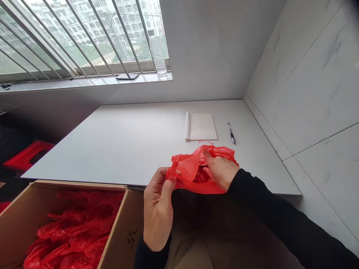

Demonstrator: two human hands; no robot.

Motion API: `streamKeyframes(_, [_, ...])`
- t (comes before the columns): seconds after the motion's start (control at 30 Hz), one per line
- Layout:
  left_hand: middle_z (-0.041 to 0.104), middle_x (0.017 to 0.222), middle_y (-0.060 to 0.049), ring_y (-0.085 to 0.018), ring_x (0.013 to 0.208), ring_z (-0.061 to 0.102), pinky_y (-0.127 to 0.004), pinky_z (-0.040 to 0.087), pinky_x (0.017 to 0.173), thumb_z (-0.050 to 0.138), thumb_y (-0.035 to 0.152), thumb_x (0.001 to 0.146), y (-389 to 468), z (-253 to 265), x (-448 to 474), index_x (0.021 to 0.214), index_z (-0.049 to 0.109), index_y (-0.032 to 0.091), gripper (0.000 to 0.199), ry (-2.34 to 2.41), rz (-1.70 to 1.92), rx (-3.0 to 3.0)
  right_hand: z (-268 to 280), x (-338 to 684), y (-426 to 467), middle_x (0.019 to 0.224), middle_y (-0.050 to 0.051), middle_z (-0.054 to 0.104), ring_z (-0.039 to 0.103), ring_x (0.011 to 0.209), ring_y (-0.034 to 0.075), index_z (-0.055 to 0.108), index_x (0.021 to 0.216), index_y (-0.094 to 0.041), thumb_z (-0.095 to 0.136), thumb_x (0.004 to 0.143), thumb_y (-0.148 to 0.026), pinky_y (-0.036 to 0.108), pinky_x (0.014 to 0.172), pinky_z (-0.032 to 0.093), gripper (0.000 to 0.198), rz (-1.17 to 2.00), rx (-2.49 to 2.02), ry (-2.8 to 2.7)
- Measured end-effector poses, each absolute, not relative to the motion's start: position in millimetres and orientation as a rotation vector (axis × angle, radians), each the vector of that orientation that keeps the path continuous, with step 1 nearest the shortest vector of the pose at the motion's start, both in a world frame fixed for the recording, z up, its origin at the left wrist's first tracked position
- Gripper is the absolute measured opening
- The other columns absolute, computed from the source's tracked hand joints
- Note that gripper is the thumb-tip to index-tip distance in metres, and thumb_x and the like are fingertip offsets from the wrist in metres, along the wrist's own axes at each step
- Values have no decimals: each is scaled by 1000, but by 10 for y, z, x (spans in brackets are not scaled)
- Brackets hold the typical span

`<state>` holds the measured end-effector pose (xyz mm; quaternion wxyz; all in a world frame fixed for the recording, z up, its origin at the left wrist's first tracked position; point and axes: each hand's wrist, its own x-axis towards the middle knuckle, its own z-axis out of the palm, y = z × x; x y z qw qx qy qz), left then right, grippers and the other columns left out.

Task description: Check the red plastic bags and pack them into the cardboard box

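A thin red plastic bag (183,168) is held over the near edge of the white table, its mouth spread apart. My left hand (158,209) is closed, pinching the gathered left end of the bag between thumb and fingers. Inside the mouth is my right hand (221,170), with thumb and forefinger apart and the other fingers hidden. Next to its thumb, a shiny dark red item (201,175) with faint printing shows in the bag; its kind cannot be made out.
An open cardboard box (134,220) at lower left contains several crumpled red plastic bags (75,228). On the white table (134,138) lie a notepad (203,127) and a pen (232,134). A clear bottle (158,58) and a phone (127,77) rest on the windowsill. Tiled wall borders the right.
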<state>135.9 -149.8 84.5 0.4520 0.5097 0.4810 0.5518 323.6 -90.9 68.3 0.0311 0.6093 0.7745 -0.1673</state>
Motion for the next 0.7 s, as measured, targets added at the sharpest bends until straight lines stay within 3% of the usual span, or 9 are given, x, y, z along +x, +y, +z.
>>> streamKeyframes(0.1, [67, 101, -5, -19, 89, 61, -28, 51, 74, 50, 34, 99, -1472, 829, 1345, 101, 68, 22, 22, 1114, 1281, 1227, 681, 3217, -808, 95, 9, 70, 69, 86, 24, 62, 117, -13, 60, 96, -20, 31, 66, 49, 23, -462, 1867, 2346])
streamKeyframes(0.2, [65, 92, -3, -19, 81, 59, -31, 51, 74, 64, 43, 89, -1464, 847, 1399, 105, 66, 23, 26, 1400, 1208, 1501, 677, 3198, -738, 93, 4, 69, 67, 84, 18, 67, 99, -14, 60, 100, -27, 34, 75, 54, 15, -412, 1880, 2316])
streamKeyframes(0.3, [65, 77, -1, -18, 69, 58, -29, 50, 66, 78, 43, 78, -1447, 865, 1477, 93, 69, 21, 28, 1701, 1199, 1679, 693, 3214, -702, 89, 3, 68, 66, 80, 18, 65, 106, -14, 53, 104, -30, 34, 74, 54, 20, -333, 1950, 2314])
streamKeyframes(0.4, [61, 64, 2, -14, 59, 55, -26, 47, 58, 73, 41, 84, -1418, 892, 1513, 79, 70, 19, 23, 1716, 1320, 1602, 732, 3258, -702, 90, 8, 70, 68, 80, 23, 62, 115, -14, 46, 104, -28, 32, 65, 49, 24, -260, 2032, 2327])
streamKeyframes(0.7, [65, 72, 2, -13, 64, 59, -23, 49, 61, 66, 25, 90, -1464, 871, 1443, 96, 75, 22, 11, 1540, 1400, 1709, 701, 3252, -715, 83, 10, 70, 68, 73, 27, 52, 131, -12, 37, 103, -22, 34, 56, 40, 34, -230, 2130, 2342])
